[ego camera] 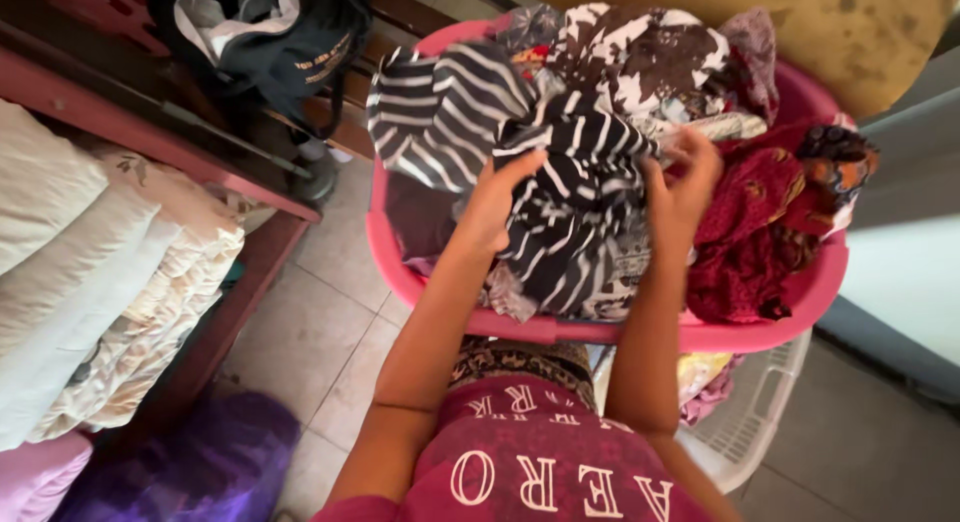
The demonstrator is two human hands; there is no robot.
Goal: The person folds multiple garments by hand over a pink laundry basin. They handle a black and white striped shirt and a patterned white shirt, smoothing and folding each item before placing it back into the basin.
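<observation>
Both hands gathered into soft striped cloth atop a full pink tub.

The left hand (pixel 497 197) curls closed on a bunched fold of the black-and-white striped garment (pixel 520 172), a limp, crumpled knit; the right hand (pixel 685 182) pinches its other edge, fingers bent around the fabric. The garment lies heaped on top of the round, smooth pink plastic tub (pixel 790 317), beside a dark red patterned cloth (pixel 750 232) and a brown-and-white floral piece (pixel 640 57). A white slatted basket (pixel 750 412) sits just under the tub. Left, puffy folded quilts (pixel 110 282) stack on a red shelf (pixel 160 132).
</observation>
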